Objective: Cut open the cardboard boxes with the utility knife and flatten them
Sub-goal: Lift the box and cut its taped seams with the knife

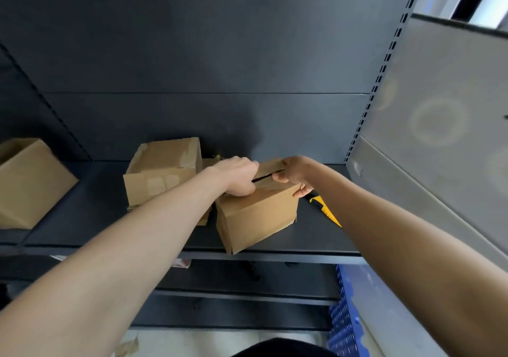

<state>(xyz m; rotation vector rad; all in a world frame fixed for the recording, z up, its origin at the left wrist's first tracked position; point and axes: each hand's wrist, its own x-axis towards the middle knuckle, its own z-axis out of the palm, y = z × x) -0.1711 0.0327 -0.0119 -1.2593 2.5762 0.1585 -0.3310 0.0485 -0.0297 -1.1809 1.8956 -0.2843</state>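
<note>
Cardboard box (257, 216) sits at the front edge of the dark shelf (316, 237). Left hand (237, 175) and right hand (295, 173) each grip a top flap. Yellow utility knife (323, 208) lies just right of it.

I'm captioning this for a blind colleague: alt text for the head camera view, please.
A person's left hand and right hand grip the top flaps of a small cardboard box on a dark shelf, a gap showing between them. A yellow utility knife lies right of it; a second box and a third box sit to its left.
</note>
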